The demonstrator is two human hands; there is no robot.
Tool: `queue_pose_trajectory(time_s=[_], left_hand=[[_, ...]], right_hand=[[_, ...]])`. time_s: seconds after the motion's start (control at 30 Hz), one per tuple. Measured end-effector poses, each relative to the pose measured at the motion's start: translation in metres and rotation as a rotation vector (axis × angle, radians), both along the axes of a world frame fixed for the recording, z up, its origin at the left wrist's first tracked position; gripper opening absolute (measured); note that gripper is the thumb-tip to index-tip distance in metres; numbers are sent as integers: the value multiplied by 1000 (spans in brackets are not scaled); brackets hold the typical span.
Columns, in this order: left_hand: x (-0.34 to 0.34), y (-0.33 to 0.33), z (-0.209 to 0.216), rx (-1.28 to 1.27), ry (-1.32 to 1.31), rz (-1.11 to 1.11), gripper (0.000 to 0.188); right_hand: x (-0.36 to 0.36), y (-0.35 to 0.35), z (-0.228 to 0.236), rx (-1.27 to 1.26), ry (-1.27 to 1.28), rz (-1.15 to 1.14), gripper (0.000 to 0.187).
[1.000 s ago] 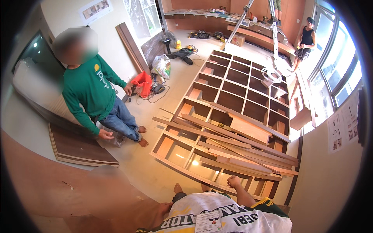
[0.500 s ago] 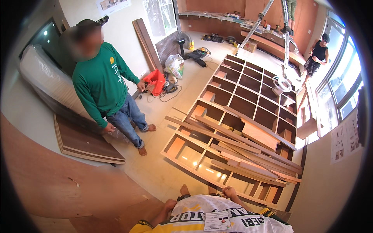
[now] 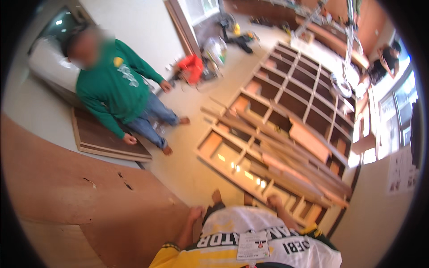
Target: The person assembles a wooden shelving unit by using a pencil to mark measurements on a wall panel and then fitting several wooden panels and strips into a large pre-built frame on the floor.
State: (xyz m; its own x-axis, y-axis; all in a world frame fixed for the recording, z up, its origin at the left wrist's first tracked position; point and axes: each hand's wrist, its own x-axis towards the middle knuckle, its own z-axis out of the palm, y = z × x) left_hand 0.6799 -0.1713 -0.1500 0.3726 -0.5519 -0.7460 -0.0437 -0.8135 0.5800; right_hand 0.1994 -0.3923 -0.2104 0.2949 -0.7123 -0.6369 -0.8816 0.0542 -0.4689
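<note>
My left hand (image 3: 195, 213) hangs low beside my body, near a brown plywood sheet (image 3: 134, 201); its fingers are turned out of sight. My right hand (image 3: 275, 202) is in front of my body, at the near edge of a large wooden grid frame (image 3: 223, 168) lying on the floor. Blur hides whether its fingers curl round anything or touch the frame. Several loose wooden boards (image 3: 286, 154) lie slantwise across the frame's near part. Its far compartments have dark panels, while floor shows through some near ones.
A person in green (image 3: 118, 85) stands at the left, by stacked panels (image 3: 105, 136) and a plastic-wrapped slab (image 3: 53, 64). A red bag (image 3: 190, 69) lies among tools. A ladder (image 3: 348, 49) stands beyond the frame. Another person (image 3: 385, 64) is by the right window.
The whole view has turned and blurred, with the room shifting rightward and downward. The person at the far right now bends over, arms raised. My hands stay low near my body.
</note>
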Motion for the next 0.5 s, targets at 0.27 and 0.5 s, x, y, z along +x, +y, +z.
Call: queue_pose_trajectory(time_s=[0.27, 0.5], left_hand=[[-44, 28, 17, 41, 212, 154, 26], [-70, 66, -7, 188, 274, 237, 31]], right_hand=[[-1, -11, 54, 306, -429, -910, 10], [-40, 5, 51, 386, -244, -838, 10]])
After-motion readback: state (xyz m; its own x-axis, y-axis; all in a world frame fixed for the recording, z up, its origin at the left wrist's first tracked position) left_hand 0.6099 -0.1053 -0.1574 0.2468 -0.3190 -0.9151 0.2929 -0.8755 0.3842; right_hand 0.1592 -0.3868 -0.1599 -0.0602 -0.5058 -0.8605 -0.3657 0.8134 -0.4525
